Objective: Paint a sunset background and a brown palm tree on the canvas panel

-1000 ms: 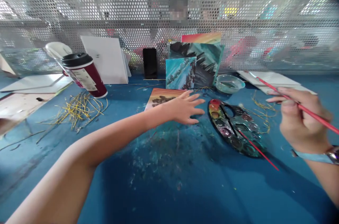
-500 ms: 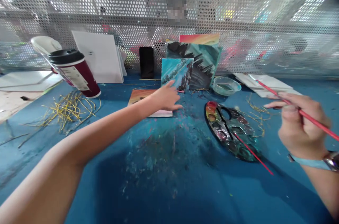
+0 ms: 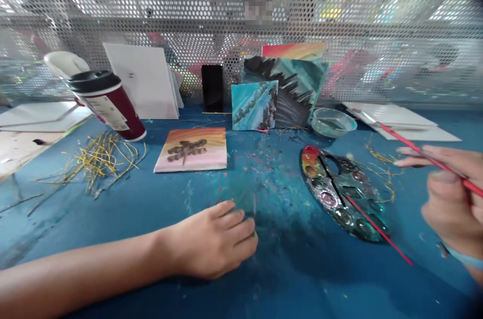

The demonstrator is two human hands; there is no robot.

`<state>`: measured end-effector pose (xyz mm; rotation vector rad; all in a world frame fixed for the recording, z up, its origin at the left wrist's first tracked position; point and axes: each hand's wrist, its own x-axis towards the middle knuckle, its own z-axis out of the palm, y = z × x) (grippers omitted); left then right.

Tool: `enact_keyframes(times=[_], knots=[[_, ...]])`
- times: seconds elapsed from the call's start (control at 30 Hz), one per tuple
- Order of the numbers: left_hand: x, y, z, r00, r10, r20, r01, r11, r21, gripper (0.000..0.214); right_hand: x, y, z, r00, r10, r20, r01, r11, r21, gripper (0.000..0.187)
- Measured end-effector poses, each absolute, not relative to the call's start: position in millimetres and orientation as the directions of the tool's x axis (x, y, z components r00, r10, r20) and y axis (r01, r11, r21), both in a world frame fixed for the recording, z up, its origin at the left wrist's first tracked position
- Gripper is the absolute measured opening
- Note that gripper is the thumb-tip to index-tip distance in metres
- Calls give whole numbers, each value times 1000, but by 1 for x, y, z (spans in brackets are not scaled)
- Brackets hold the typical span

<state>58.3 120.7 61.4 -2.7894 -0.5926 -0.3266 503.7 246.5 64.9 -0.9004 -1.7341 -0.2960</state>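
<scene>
My left hand rests on the blue table, back upward, fingers curled in and pressed together with nothing visible in them. Beyond it lies a small orange-and-pink canvas bearing a dark leafy shape. At the right edge, my right hand grips a red-handled paintbrush, its tip pointing up and left. Between the hands is an oval paint palette holding several colours; a second red paintbrush lies across it. A blue painted canvas leans upright against a larger dark mountain painting.
A maroon cup and a heap of yellow twigs are at left. White boards and a black phone stand against the perforated metal screen. A clear water bowl and flat white boards are at back right.
My left hand has drawn back from the blue canvas to the near table, its fingers curling in and uncovering the orange canvas. My right hand, still holding the paintbrush, appears farther right.
</scene>
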Motion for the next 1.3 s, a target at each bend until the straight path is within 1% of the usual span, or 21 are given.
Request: enact_keyframes(times=[0.1, 0.13, 0.17, 0.2, 0.27, 0.3, 0.33, 0.4, 0.5, 0.67, 0.83, 0.97, 1.1, 1.17, 1.3], knots=[[56, 128, 61, 866, 413, 282, 458, -882, -113, 19, 492, 241, 72, -165, 407, 898, 708, 683, -179, 24], [56, 131, 62, 859, 423, 289, 465, -881, -91, 19, 488, 241, 74, -147, 417, 897, 698, 687, -204, 19], [56, 132, 62, 853, 428, 299, 468, -880, -77, 19, 484, 241, 76, -101, 434, 895, 668, 697, -262, 15], [55, 133, 61, 848, 428, 311, 469, -881, -67, 20, 480, 243, 77, -35, 464, 885, 611, 711, -349, 13], [56, 132, 61, 841, 423, 337, 466, -883, -54, 21, 476, 248, 80, 102, 563, 820, 421, 723, -549, 16], [56, 131, 61, 838, 422, 345, 465, -884, -49, 22, 476, 251, 82, 145, 614, 776, 322, 712, -624, 18], [56, 130, 60, 835, 421, 353, 465, -884, -45, 24, 476, 253, 83, 163, 654, 739, 248, 698, -672, 22], [55, 129, 61, 828, 426, 363, 471, -881, -39, 27, 479, 256, 86, 147, 696, 702, 194, 676, -711, 31], [54, 128, 62, 825, 429, 368, 473, -880, -33, 28, 483, 253, 89, 86, 739, 668, 231, 638, -735, 42], [55, 129, 63, 830, 432, 353, 474, -880, -36, 30, 481, 245, 88, -48, 806, 590, 292, 576, -763, 46], [57, 130, 63, 829, 433, 355, 475, -879, -38, 34, 480, 242, 87, -96, 783, 614, 288, 613, -736, 45], [56, 130, 63, 828, 429, 360, 475, -879, -44, 38, 481, 239, 84, -194, 794, 576, 311, 607, -731, 41], [55, 129, 64, 826, 429, 367, 479, -876, -54, 45, 477, 238, 82, -184, 780, 598, 280, 625, -729, 40], [55, 129, 64, 825, 428, 369, 480, -876, -58, 46, 475, 238, 82, -196, 788, 583, 290, 615, -733, 39], [57, 129, 64, 824, 426, 373, 480, -875, -60, 46, 472, 238, 81, -181, 783, 595, 272, 621, -735, 45]])
